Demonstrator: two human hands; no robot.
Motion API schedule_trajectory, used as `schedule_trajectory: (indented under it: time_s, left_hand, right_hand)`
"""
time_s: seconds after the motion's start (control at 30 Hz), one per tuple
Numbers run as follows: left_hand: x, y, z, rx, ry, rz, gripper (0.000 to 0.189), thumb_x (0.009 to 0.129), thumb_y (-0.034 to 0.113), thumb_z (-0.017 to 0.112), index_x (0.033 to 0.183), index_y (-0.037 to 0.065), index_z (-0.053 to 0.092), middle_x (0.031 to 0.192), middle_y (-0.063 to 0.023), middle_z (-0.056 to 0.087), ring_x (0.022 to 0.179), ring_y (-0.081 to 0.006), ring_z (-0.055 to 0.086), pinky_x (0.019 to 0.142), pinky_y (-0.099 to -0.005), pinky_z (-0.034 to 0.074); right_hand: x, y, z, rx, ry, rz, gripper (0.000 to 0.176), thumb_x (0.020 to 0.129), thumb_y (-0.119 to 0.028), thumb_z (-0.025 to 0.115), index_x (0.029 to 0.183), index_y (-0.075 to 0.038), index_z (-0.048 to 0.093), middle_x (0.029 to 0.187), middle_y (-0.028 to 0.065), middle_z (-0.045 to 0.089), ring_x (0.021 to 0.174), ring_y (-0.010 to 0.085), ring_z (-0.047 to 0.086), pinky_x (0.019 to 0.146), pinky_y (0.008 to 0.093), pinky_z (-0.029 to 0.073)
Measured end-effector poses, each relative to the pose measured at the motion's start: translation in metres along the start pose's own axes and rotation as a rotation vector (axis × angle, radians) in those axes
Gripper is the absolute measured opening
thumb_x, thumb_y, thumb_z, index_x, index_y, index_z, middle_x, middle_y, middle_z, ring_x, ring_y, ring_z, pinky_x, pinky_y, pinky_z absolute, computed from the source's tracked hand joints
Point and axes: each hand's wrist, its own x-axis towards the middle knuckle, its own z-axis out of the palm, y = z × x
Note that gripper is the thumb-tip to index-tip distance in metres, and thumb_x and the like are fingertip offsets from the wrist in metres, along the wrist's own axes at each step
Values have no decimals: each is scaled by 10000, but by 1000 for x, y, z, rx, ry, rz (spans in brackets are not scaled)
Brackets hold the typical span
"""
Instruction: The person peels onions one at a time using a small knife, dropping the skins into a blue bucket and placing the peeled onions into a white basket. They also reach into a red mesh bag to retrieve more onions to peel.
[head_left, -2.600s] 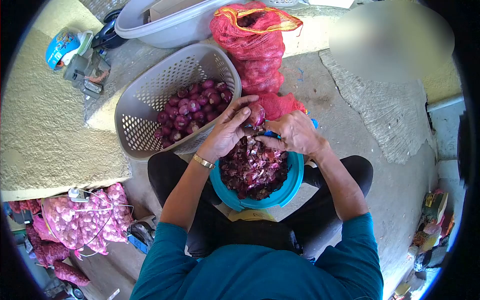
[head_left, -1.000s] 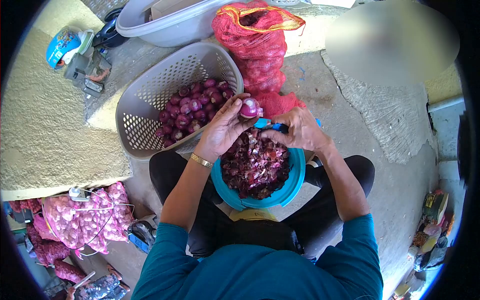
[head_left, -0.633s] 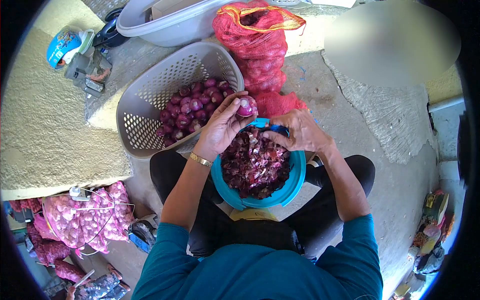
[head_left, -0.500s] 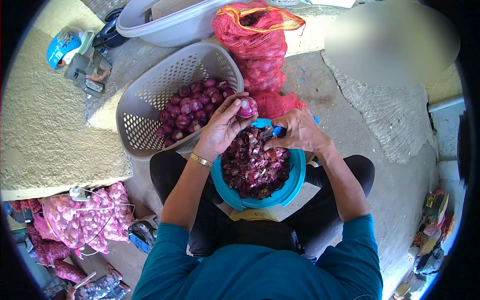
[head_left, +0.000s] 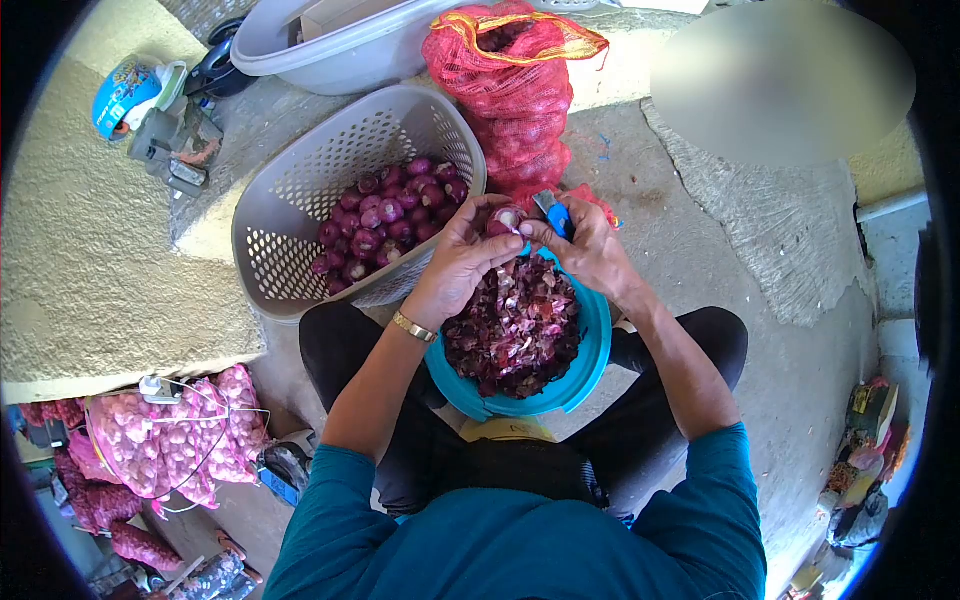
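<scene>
My left hand [head_left: 462, 252] is closed around a red onion [head_left: 506, 221], held above the far rim of a blue basin [head_left: 597, 345]. Beside it, my right hand [head_left: 588, 250] grips a small knife [head_left: 557, 218] with a blue handle, its short blade pointing up and away. The right thumb and a fingertip touch the onion's pale end. Below both hands, the basin holds a heap of dark red onion skins [head_left: 510, 325]. To the left, a grey perforated basket [head_left: 290, 180] contains many shiny purple onions [head_left: 385, 215].
A red mesh sack [head_left: 510, 110] of onions stands beyond the basin. Behind the basket is a large grey tub [head_left: 340, 50]. Pink net bags of garlic [head_left: 170, 430] lie at lower left. A raised concrete ledge [head_left: 120, 260] runs along the left.
My right hand has moved up and left from over the skins to the onion, turning the knife blade upward. The left hand has tilted the onion toward it.
</scene>
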Motion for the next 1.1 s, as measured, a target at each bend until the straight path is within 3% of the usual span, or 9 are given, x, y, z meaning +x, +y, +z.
schedule_trajectory:
  time_s: [0.07, 0.13, 0.5, 0.57, 0.7, 0.77, 0.9, 1.0, 1.1]
  left_hand:
    - [1, 5, -1, 11, 17, -25, 434, 900, 49, 667, 1294, 43, 486, 1193, -70, 571, 1105, -176, 595, 977, -376, 531]
    - [-1, 16, 2, 23, 31, -49, 460, 876, 57, 705, 1282, 41, 490, 1161, -54, 581, 1080, -165, 601, 941, -348, 545]
    - [-5, 26, 5, 138, -91, -54, 470, 879, 40, 676, 1309, 42, 487, 1185, -63, 552, 1037, -127, 588, 937, -317, 529]
    - [-5, 23, 4, 141, -86, -67, 464, 880, 44, 676, 1304, 37, 487, 1173, -64, 557, 1031, -127, 591, 930, -318, 531]
    - [-5, 19, 8, 130, -7, -62, 463, 882, 59, 681, 1302, 19, 490, 1136, -64, 578, 1008, -132, 602, 893, -319, 544]
    - [-4, 18, 5, 160, -19, -49, 467, 880, 58, 682, 1304, 14, 489, 1134, -66, 583, 1014, -136, 604, 890, -323, 548]
    - [-3, 25, 2, 158, -88, -51, 483, 870, 52, 688, 1307, 9, 486, 1146, -70, 589, 1046, -152, 606, 911, -338, 551]
    - [-6, 30, 7, 181, -85, -84, 484, 874, 53, 682, 1313, 16, 482, 1172, -68, 582, 1083, -162, 600, 955, -360, 536]
    - [-7, 24, 4, 100, -24, -98, 483, 882, 63, 679, 1321, 25, 482, 1193, -63, 575, 1095, -167, 598, 981, -381, 522]
  right_hand:
    - [0, 2, -2, -36, -11, 13, 298, 886, -263, 746, 892, 7, 622, 679, -1, 580, 652, 61, 516, 560, 284, 431]
    - [4, 7, -6, -19, 36, 50, 253, 925, -185, 692, 1046, 29, 634, 705, 44, 602, 643, 100, 521, 580, 313, 455]
    - [-2, -11, -18, -125, -32, 45, 329, 881, -217, 749, 1068, 24, 627, 773, 54, 624, 720, 108, 558, 639, 326, 465]
    - [-2, -12, -12, 124, -60, -59, 332, 841, -212, 789, 1046, 8, 649, 765, 37, 593, 711, 93, 519, 625, 316, 438]
    - [5, 5, -12, 43, -47, -78, 288, 826, -192, 801, 985, 10, 669, 713, 19, 568, 666, 83, 492, 590, 308, 422]
    - [4, 0, -15, -19, -45, 49, 252, 831, -186, 796, 934, 10, 675, 656, 4, 546, 627, 78, 478, 561, 301, 408]
    - [3, -6, -15, -34, 65, 41, 250, 827, -190, 799, 914, 0, 662, 605, -22, 515, 586, 88, 458, 538, 288, 397]
    - [4, -4, -20, -112, 22, 95, 256, 828, -198, 800, 906, -5, 651, 678, -11, 559, 634, 87, 485, 581, 280, 425]
    - [1, -5, -17, 7, -18, -71, 279, 825, -206, 803, 903, 4, 637, 778, 9, 584, 705, 90, 509, 634, 291, 447]
